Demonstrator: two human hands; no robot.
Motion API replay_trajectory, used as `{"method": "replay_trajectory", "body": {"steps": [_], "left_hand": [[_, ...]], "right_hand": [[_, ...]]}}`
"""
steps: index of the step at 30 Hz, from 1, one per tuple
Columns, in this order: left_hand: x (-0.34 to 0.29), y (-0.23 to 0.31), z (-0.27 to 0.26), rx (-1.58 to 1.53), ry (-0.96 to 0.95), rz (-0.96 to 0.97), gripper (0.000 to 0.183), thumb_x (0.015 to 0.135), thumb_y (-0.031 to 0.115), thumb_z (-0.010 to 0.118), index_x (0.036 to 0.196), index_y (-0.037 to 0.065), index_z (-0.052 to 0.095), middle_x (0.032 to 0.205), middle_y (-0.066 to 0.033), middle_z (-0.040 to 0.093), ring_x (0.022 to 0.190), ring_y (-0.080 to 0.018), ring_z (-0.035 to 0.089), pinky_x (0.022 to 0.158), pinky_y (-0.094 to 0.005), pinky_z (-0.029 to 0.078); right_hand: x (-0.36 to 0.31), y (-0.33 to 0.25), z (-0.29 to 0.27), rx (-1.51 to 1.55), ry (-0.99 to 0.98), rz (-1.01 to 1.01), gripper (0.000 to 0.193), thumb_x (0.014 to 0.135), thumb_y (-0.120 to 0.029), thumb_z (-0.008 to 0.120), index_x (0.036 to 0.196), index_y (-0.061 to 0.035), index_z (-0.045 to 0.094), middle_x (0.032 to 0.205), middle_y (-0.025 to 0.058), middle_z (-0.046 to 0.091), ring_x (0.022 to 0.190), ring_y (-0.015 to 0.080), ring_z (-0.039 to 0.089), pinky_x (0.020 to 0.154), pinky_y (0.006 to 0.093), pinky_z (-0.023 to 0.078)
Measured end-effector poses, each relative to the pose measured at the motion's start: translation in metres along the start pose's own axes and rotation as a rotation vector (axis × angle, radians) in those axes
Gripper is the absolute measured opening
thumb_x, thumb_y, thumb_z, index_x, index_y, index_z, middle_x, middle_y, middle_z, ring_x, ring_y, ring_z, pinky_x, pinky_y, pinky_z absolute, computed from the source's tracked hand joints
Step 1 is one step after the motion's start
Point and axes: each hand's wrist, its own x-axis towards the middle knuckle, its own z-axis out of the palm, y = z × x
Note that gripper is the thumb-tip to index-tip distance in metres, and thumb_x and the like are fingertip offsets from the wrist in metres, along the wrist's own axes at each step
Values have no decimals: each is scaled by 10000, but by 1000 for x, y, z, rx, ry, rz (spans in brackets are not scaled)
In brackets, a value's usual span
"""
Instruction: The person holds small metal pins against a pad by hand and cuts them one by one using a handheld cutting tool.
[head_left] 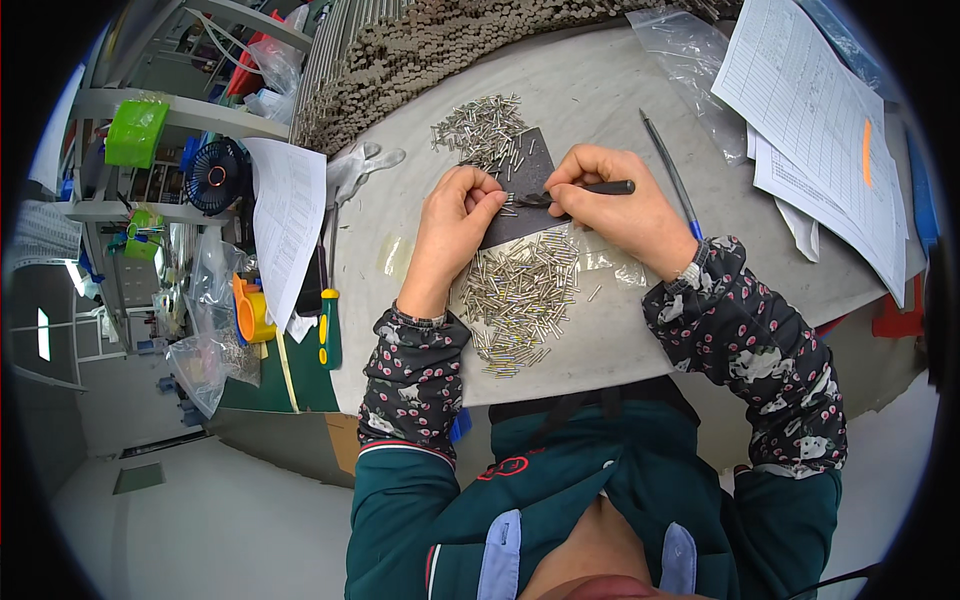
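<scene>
My right hand [610, 205] is closed around a black pen-shaped tool [612, 187]. Its dark working end points left, toward my left fingertips. The thumb and forefinger of my left hand [455, 215] pinch a few small metal pins [509, 205] at the edge of a dark flat plate [535, 165]; my fingers partly hide them. Nearer me lies a large heap of short metal pins [520, 290]. Beyond my left hand, a second pile of similar pins [485, 130] spreads partly onto the plate.
Stacked metal rods [400, 70] line the table's far side. At right lie a long pen [672, 170], a clear plastic bag [690, 60] and paper sheets [810, 110]. At left are a white glove [360, 165], a green-yellow-handled screwdriver [329, 330], yellow tape [252, 310] and a small fan [216, 176].
</scene>
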Motion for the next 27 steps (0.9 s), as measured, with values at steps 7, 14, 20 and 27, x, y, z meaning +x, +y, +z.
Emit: {"method": "replay_trajectory", "body": {"steps": [7,14,20,27], "left_hand": [[0,0,-1,5,-3,-5,65,803,52,631,820,15,581,738,43,480,651,-45,393,591,-185,361],[-1,-2,-5,-28,-46,2,137,740,69,678,818,-1,591,747,-23,511,620,-88,443,577,-220,404],[-2,3,-2,23,-12,1,125,745,61,675,808,7,582,738,9,490,630,-67,422,576,-205,385],[-1,5,-2,76,24,50,134,729,61,677,771,2,564,743,-31,511,595,-97,456,547,-233,407]], "right_hand": [[1,3,0,26,12,0,119,770,-86,579,791,31,592,716,46,611,682,87,585,635,220,460],[0,3,-1,3,-19,-14,113,790,-83,562,811,24,591,731,40,605,678,80,580,600,204,449],[-1,0,1,26,-9,7,110,754,-71,563,783,32,587,716,41,601,682,85,574,633,215,452],[-1,1,2,-3,-7,-11,111,758,-69,565,792,35,586,709,37,600,691,82,572,636,218,453]]}}
